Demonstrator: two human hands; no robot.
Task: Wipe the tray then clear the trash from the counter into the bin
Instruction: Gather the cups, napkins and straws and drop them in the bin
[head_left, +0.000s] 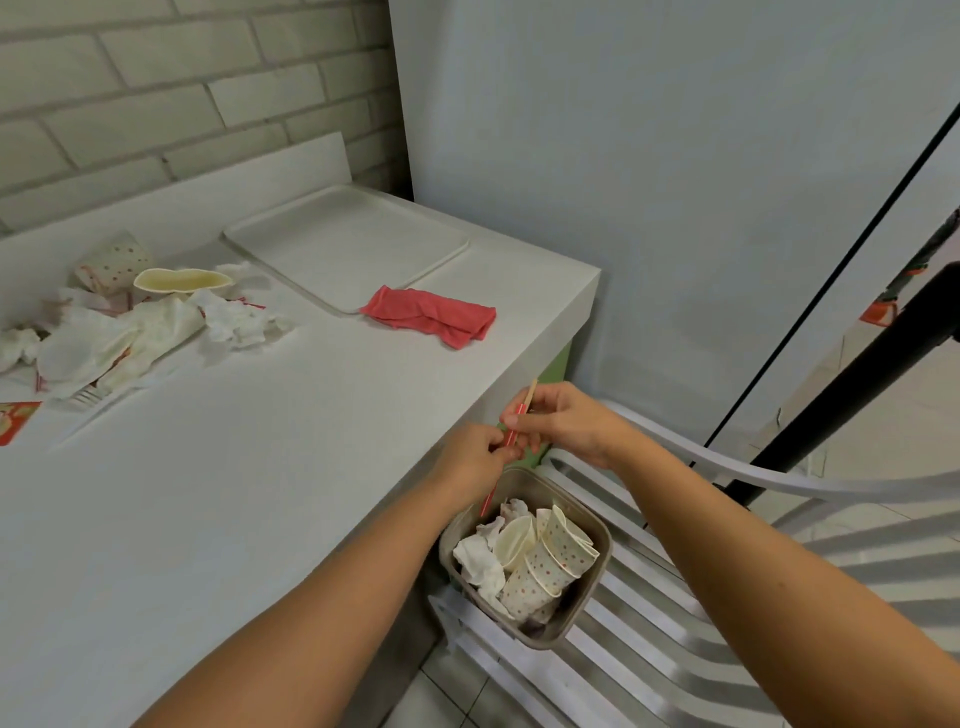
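Note:
Both hands meet over the counter's right edge, just above the bin (584, 597). My left hand (475, 457) pinches a red straw (489, 499) whose lower end hangs into the bin. My right hand (563, 423) grips a thin wooden stick (531, 395) and touches the straw's upper part. The grey bin holds dotted paper cups and crumpled napkins. A white tray (343, 244) lies bare at the counter's back, with a red cloth (431, 314) at its front corner. A trash pile (130, 322) of cups, napkins and wrappers sits at the left.
The bin stands on a white slatted plastic chair (675, 597) beside the white counter (234, 493). A red card (13, 421) lies at the counter's left edge. A black pole (857, 374) slants at the right. Brick wall behind.

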